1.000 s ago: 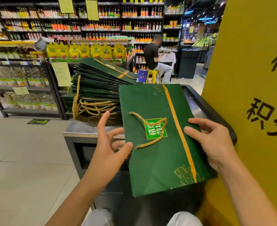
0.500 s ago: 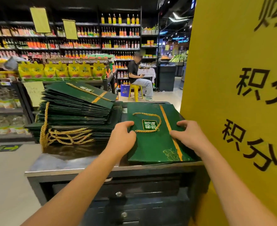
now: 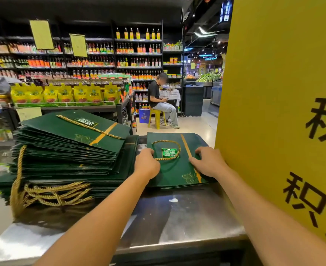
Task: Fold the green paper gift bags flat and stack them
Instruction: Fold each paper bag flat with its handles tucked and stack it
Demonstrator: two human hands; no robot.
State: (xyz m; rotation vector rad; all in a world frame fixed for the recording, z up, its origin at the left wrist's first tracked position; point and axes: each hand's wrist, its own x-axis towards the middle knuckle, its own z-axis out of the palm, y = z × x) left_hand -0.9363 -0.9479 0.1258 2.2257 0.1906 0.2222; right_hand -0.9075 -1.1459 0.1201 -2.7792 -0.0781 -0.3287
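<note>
Flat green bag (image 3: 174, 170) beside stack (image 3: 62, 156)

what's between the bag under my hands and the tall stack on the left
Nothing visible. The green gift bag lies flat under the left hand and right hand, just right of the stack of folded bags, whose top sits higher.

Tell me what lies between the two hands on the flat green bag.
Head view: between the left hand and right hand lies the bag, showing its gold rope handle, green label and gold stripe.
</note>
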